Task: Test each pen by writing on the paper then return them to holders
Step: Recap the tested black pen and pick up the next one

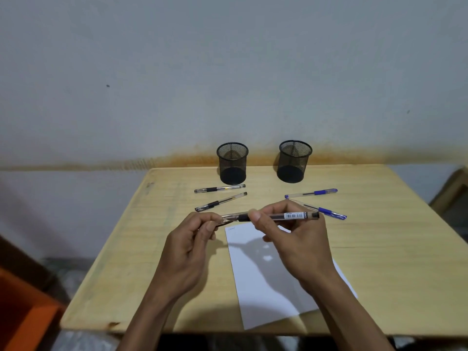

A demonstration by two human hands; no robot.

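Both hands hold one black pen (286, 216) level above the far edge of the white paper (268, 279). My left hand (187, 252) pinches the clear cap end, and my right hand (296, 247) grips the barrel near its black grip. Two more black pens (219, 189) (220, 201) lie on the wooden table in front of the left mesh holder (232, 163). Two blue pens (312, 193) (326, 212) lie in front of the right mesh holder (293, 162). Neither holder shows a pen inside.
The small wooden table (379, 249) stands against a pale wall. An orange object (22, 317) sits low at the left, beside the table. A wooden frame (450, 191) shows past the table's right edge.
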